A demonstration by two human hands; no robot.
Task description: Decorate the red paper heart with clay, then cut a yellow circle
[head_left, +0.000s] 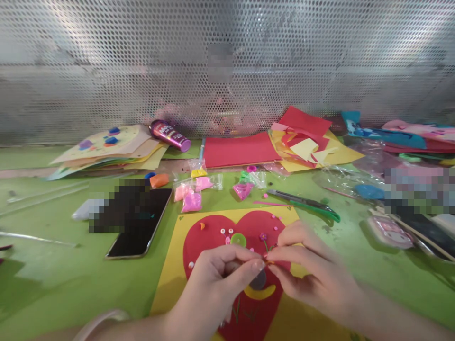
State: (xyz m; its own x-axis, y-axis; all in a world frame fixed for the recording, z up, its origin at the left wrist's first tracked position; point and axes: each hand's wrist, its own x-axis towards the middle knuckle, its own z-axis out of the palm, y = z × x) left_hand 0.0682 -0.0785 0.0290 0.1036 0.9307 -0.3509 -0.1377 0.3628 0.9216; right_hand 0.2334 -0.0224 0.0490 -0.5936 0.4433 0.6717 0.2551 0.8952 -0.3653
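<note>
Both hands meet over a red paper heart [209, 232] on a yellow sheet [170, 265]. My right hand [313, 265] pinches a tiny orange piece, perhaps modelling clay [270, 263], between thumb and fingers. The thumb and forefinger of my left hand [227, 279] are pressed together at the other end of it; what lies between those tips is hidden. Below the fingertips are a grey disc [259, 280] and a yellow curved strip [261, 292]. Above them, the heart bears a green disc [238, 240], a small pink flower [263, 236] and two white dots with dark centres [226, 231].
Small bags of coloured clay [192, 201] lie beyond the sheet, near a green cutter knife [305, 203]. A dark phone [142, 232] rests at left. Paper stacks [142, 158], a purple tube [170, 135] and red sheets [241, 149] line the perforated metal wall [177, 61].
</note>
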